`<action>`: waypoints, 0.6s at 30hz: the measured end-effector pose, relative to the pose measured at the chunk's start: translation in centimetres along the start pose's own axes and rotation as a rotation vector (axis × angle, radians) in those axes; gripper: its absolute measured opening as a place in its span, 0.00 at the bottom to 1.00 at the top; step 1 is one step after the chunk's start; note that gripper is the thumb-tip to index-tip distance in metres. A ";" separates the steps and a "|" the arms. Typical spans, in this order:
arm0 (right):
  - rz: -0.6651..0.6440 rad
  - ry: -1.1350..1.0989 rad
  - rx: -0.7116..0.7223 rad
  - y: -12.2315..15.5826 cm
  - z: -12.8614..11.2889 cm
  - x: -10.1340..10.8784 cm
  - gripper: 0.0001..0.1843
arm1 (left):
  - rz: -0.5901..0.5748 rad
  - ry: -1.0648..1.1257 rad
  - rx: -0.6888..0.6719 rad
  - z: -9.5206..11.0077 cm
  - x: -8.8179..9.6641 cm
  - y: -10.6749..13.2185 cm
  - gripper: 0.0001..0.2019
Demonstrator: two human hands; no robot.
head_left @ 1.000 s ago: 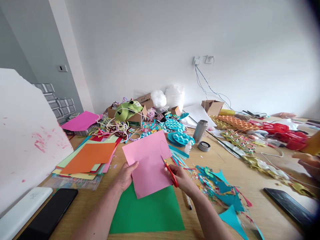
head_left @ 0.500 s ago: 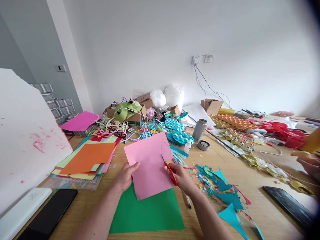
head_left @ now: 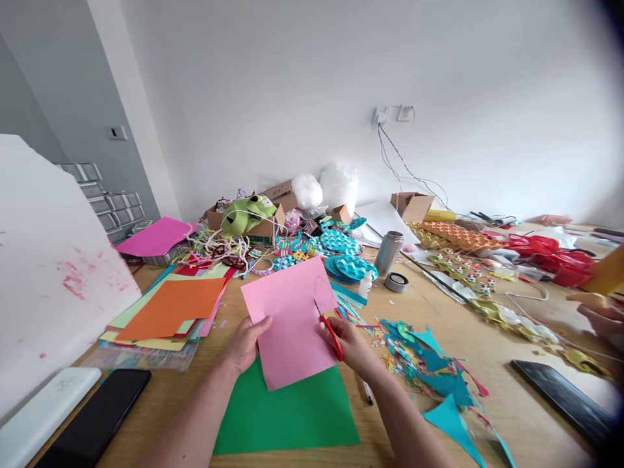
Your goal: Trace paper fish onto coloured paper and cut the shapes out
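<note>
Left hand (head_left: pixel 246 344) pinches the thin pink paper sheet (head_left: pixel 287 318) (light, floppy, likely best held near the cut) over a green paper sheet (head_left: pixel 292 416); right hand (head_left: pixel 351 343) fingers closed through red-handled scissors (head_left: pixel 329 328) at its right edge

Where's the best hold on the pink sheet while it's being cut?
Pinch the pink sheet at its near-left edge, coming from the left, thumb on top, as the left hand does. The sheet is thin and lifted above the green sheet, so it likely needs support near the cut; the scissors in the right hand enter from the right edge toward the pencilled outline.
</note>
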State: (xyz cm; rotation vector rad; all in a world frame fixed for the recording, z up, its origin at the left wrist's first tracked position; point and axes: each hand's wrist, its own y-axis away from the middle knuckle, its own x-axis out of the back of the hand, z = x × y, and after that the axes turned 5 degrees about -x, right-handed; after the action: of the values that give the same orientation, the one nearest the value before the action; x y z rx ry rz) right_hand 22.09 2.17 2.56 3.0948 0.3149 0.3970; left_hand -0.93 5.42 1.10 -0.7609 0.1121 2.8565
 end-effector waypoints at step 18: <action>0.088 0.035 0.022 0.2 -1.0 0.1 0.25 | -0.025 -0.014 0.029 0.0 -0.3 0.1 0.25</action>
State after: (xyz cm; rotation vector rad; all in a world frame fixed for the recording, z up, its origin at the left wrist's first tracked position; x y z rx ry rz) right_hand 22.00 1.98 3.57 3.1343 0.1852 0.4523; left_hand -0.71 5.25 1.27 -0.7313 0.1405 2.8302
